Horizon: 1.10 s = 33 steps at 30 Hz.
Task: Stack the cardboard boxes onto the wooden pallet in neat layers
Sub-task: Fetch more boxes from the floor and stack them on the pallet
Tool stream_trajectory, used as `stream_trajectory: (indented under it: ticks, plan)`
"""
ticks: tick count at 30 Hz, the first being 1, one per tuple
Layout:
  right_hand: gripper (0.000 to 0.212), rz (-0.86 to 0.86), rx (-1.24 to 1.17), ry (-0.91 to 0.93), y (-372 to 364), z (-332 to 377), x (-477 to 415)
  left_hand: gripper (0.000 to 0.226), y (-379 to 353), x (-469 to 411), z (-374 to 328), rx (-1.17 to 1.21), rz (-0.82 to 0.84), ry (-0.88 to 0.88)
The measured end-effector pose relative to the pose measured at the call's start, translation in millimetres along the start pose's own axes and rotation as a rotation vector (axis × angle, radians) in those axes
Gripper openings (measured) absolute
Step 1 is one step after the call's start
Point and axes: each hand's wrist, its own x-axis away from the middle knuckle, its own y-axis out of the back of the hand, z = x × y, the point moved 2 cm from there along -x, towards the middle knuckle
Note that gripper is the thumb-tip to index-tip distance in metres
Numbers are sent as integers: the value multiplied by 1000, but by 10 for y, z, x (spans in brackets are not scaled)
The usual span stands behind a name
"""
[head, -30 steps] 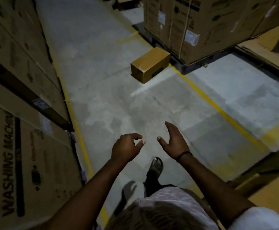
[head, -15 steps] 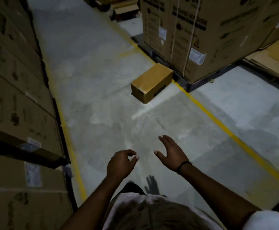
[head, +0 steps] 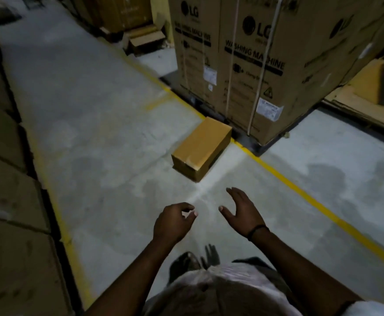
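A small brown cardboard box [head: 201, 148] lies alone on the grey concrete floor, beside a yellow floor line. Both my hands are stretched out in front of me, a short way in front of the box and apart from it. My left hand [head: 172, 222] has loosely curled fingers and holds nothing. My right hand [head: 242, 210] is spread with straight fingers, palm turned inward, also empty. No wooden pallet for stacking shows in this view.
Tall washing machine cartons [head: 250, 65] on a dark pallet [head: 252, 142] stand right behind the box. A wall of stacked cartons [head: 6, 179] lines the left side. Flattened cardboard [head: 369, 96] lies at the right, an open small box [head: 145, 42] farther back.
The view has moved forward along the aisle, so the small box is nearer my hands. Both hands stay raised and empty.
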Motion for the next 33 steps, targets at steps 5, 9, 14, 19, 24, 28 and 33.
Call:
stream_trajectory:
  ticks: [5,9,14,19,24,28,33]
  plan:
    - [69,-36,-37,-23,-10,384,-879,29,520,-902,105,-25,16,-35]
    - [70,-31,-21,-40,37,425,-1543,29,710,-1543,205,-28,16,-40]
    - [68,3,-27,-149,-96,310,-2489,30,815,-2382,308,-14,74,13]
    - [69,64,-47,-182,-279,208,-3658,43,966,-3303,382,-100,127,29]
    - [75,209,-60,-287,-368,34,-4676,39,1127,-4292,302,-153,228,103]
    - [77,236,42,-324,-427,-234,-5311,21,1062,-5191,159,-143,228,99]
    - [74,253,39,-506,-523,-671,-5822,21,724,-6053,264,-144,309,139]
